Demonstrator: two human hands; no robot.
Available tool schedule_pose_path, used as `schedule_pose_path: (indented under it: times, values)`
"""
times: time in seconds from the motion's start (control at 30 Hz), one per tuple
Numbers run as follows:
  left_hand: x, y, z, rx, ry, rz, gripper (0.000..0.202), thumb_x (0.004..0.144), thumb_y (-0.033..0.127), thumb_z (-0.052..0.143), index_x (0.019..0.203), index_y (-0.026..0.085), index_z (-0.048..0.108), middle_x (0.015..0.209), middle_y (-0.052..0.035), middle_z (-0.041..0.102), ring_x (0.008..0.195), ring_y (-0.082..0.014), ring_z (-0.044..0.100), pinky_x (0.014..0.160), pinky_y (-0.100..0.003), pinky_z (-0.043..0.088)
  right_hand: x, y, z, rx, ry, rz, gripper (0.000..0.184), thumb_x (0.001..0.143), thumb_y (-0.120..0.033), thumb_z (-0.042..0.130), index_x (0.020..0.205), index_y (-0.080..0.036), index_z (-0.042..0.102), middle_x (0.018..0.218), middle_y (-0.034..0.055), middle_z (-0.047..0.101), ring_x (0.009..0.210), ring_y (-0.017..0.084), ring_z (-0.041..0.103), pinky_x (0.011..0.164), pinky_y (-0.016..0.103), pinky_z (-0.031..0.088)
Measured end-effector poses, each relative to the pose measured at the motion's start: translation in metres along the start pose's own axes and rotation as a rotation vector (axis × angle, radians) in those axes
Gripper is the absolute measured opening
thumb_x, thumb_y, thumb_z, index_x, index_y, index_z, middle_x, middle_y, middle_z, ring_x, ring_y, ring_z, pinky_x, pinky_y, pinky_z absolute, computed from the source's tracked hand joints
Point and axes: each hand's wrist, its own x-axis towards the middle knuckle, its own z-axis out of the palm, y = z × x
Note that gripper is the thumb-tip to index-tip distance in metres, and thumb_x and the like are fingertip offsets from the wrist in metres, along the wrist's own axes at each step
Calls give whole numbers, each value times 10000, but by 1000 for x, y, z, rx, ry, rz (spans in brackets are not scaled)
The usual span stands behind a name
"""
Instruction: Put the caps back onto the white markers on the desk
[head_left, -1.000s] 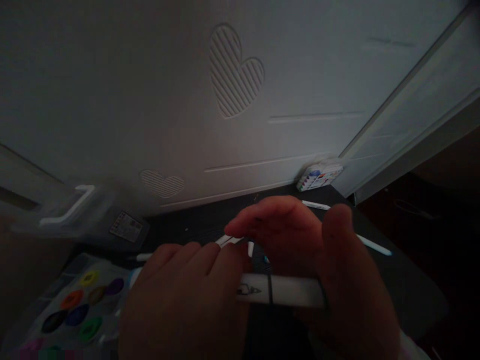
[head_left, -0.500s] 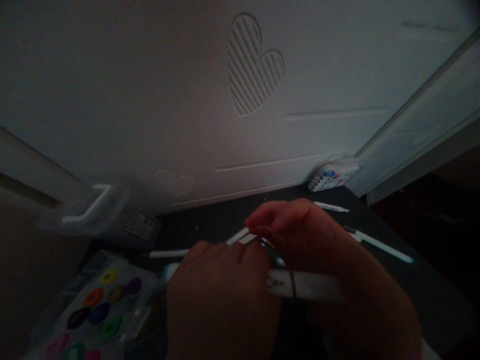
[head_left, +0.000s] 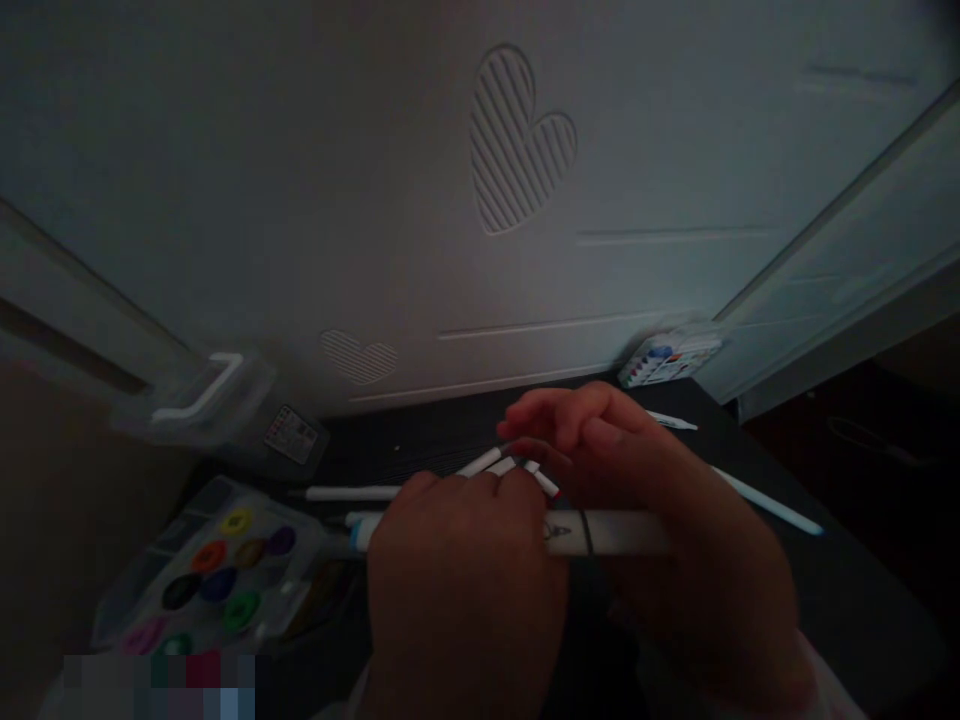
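The scene is dim. My left hand (head_left: 461, 580) is closed over a thick white marker (head_left: 600, 532) that lies across in front of me, its pale blue end (head_left: 360, 532) poking out to the left. My right hand (head_left: 637, 490) curls over the marker's other end, fingers pinched on a few thin white pens (head_left: 502, 464) that stick out between both hands. All of this is above a dark tabletop (head_left: 420, 445).
A clear palette of round colour pans (head_left: 217, 575) lies at lower left. A white pen (head_left: 349, 493) lies left of my hands, two more (head_left: 765, 503) to the right. A small paint set (head_left: 667, 358) and a clear box with a white handle (head_left: 202, 395) stand by the white wall.
The view has shifted so everything sits further right. My hands have drawn closer together, and my right fingers have closed over the thin pens.
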Motion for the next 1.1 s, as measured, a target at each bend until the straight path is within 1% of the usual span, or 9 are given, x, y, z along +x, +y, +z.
schedule_pose_path:
  times: [0.1,0.33,0.53,0.63,0.73,0.83,0.97,1.03,1.1]
  values:
    - [1,1,1,-14,15,-2,195,621,89,417,533,213,538,476,-17,575,452,-198,528,482,-300,275,3,1,1,-12,19,-24,112,771,-260,503,684,-213,555,895,13,579,879,159,540,735,274,428]
    - [3,0,3,39,22,1,199,670,122,421,534,208,538,475,-22,569,456,-194,529,475,-300,256,6,1,-2,-61,0,-43,152,798,-247,472,680,-208,559,890,-5,588,893,140,531,749,254,406]
    - [6,2,4,42,-53,-24,211,683,134,402,566,209,561,488,-21,564,455,-188,526,479,-299,263,9,0,-4,-99,-25,-48,147,787,-245,466,677,-220,562,889,-7,590,896,155,532,788,280,403]
    - [6,4,4,27,-57,-45,201,675,138,414,567,212,566,498,-21,573,460,-191,525,482,-297,253,8,-1,-4,-115,-13,-60,159,787,-237,461,659,-222,554,848,-13,584,895,154,533,802,277,400]
    - [6,4,5,5,-59,-42,187,685,156,436,573,217,574,504,-16,584,460,-188,522,482,-291,232,5,-4,-3,-112,-11,-47,157,787,-240,468,655,-217,549,845,-17,581,878,145,534,782,264,406]
    - [6,2,7,-20,-49,-11,178,696,166,446,583,219,574,519,-11,596,476,-187,528,484,-291,218,3,-5,-2,-92,-21,-54,134,773,-254,493,657,-213,547,842,-16,573,852,142,534,746,256,417]
    - [9,-1,8,-35,-51,-5,189,705,143,432,602,224,567,526,0,593,496,-182,531,487,-290,216,6,-4,-3,-89,-12,-62,87,763,-257,511,712,-215,568,866,-4,567,855,142,538,714,248,426]
    - [11,-3,8,-25,-75,-34,197,724,156,424,582,222,543,504,2,567,495,-180,524,486,-285,220,8,-4,-5,-108,16,-98,90,772,-273,507,749,-220,576,890,-1,566,853,141,537,680,240,428]
    - [13,-6,7,-13,-105,-84,219,763,206,409,569,218,510,494,-1,545,492,-180,515,481,-277,227,9,-5,-8,-159,51,-183,99,785,-300,503,775,-229,571,886,-6,564,833,135,534,663,233,423]
